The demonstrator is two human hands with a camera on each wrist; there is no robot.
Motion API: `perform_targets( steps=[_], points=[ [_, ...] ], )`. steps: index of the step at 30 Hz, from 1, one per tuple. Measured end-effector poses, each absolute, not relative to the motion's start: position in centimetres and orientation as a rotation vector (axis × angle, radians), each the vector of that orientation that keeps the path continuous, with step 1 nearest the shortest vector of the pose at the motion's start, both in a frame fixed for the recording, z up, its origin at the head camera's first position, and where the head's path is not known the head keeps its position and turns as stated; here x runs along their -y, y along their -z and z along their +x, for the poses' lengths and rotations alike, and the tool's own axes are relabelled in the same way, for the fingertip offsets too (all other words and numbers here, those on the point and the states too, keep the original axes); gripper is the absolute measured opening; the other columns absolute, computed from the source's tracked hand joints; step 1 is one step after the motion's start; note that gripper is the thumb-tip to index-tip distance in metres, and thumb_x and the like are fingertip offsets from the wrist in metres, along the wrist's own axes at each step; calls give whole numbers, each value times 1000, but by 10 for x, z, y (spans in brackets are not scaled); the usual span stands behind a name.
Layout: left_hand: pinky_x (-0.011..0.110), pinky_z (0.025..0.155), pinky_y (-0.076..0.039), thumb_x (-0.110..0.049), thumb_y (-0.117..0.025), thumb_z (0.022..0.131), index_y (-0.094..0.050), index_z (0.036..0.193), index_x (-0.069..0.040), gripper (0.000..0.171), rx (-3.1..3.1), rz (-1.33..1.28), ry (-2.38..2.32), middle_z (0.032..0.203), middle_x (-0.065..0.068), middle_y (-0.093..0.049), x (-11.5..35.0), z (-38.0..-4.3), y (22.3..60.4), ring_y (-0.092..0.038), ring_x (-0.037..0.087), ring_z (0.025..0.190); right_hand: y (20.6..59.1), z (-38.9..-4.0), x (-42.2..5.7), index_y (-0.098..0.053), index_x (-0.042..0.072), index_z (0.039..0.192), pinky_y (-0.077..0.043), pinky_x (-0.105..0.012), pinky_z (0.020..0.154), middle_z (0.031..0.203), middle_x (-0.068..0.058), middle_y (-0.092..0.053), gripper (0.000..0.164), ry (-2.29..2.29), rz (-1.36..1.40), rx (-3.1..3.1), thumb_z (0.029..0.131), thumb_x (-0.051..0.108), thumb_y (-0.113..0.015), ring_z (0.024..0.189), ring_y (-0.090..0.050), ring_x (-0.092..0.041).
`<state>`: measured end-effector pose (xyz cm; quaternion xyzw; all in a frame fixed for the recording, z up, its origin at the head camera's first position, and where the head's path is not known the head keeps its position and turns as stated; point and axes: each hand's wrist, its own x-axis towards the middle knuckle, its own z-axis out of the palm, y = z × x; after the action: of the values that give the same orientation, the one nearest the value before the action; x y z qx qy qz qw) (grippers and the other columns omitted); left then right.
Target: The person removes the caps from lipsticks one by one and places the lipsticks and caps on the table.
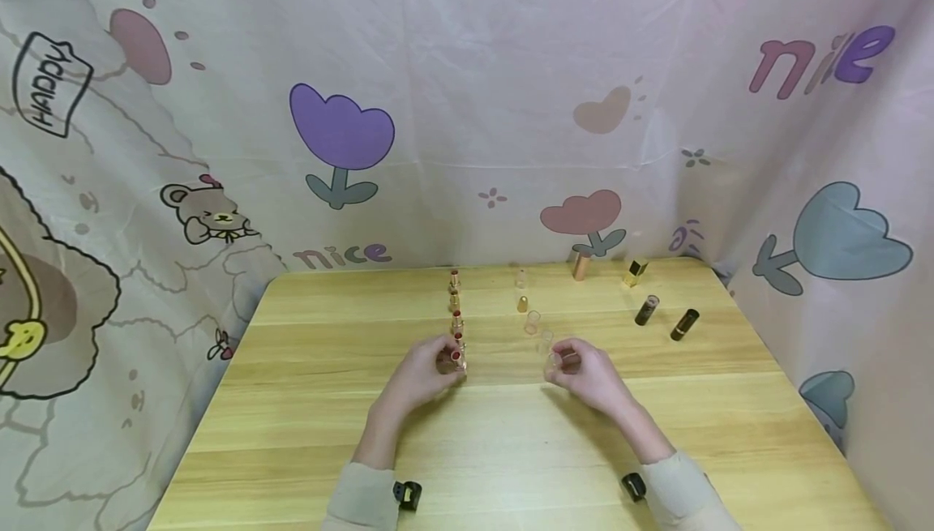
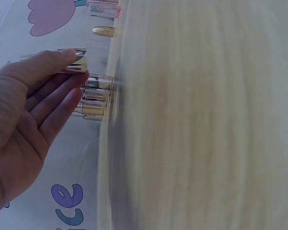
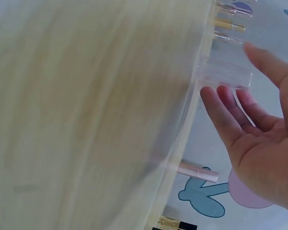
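Note:
Between the thumb and fingers of my left hand (image 1: 423, 373) is a lipstick (image 2: 76, 61) with a shiny gold base and, in the head view, a red tip. In the left wrist view its base sits above the tabletop edge. Beyond it, several uncapped lipsticks (image 1: 456, 320) stand in a row. My right hand (image 1: 589, 373) is around a clear cap (image 3: 225, 76) standing on the table. Its fingertips are at one side of the cap, while the thumb is apart from the other side.
A second row holds clear caps (image 1: 533, 322) and a gold cap (image 1: 522, 304). At the back right stand a rose-gold tube (image 1: 580, 267), a black-and-gold lipstick (image 1: 635, 273) and two dark tubes (image 1: 684, 325). A printed curtain (image 1: 452, 109) hangs behind the wooden table (image 1: 496, 450).

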<state>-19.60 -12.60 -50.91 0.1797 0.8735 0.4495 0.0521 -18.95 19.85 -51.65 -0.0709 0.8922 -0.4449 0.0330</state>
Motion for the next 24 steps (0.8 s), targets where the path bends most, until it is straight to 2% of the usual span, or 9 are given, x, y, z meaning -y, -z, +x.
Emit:
perform_targets(
  steps=[6,13,19,24],
  points=[
    [24,79,-61,-6,-84,86,-68,106,-9,26,-2681,562,-1269,97,-3,-69,126,-198,513,-67,12,88,511,-190,-200,-60,-4,132,-59,-41,100,130,-20,-64,53,1581,-167,-2735,89,17,-83,117,-66,-36],
    [24,77,-61,-3,-85,84,-69,109,-4,29,-2692,578,-1204,97,0,-70,126,-200,515,-68,13,87,503,-203,-203,-55,-7,136,-55,-42,105,134,-24,-62,50,1938,-77,-2780,97,16,-75,125,-61,-40],
    [26,79,-62,0,-85,83,-69,110,-1,32,-2683,585,-1190,98,2,-70,126,-199,516,-69,16,90,497,-224,-206,-48,-5,146,-52,-29,109,142,-23,-59,53,2257,69,-2692,100,9,-70,131,-57,-38],
    [28,81,-62,0,-85,82,-69,109,0,32,-2686,597,-1181,99,4,-69,126,-199,516,-69,18,91,492,-248,-212,-45,-5,148,-48,-36,114,147,-20,-56,55,2391,207,-2634,101,10,-68,136,-54,-35]
  ],
)
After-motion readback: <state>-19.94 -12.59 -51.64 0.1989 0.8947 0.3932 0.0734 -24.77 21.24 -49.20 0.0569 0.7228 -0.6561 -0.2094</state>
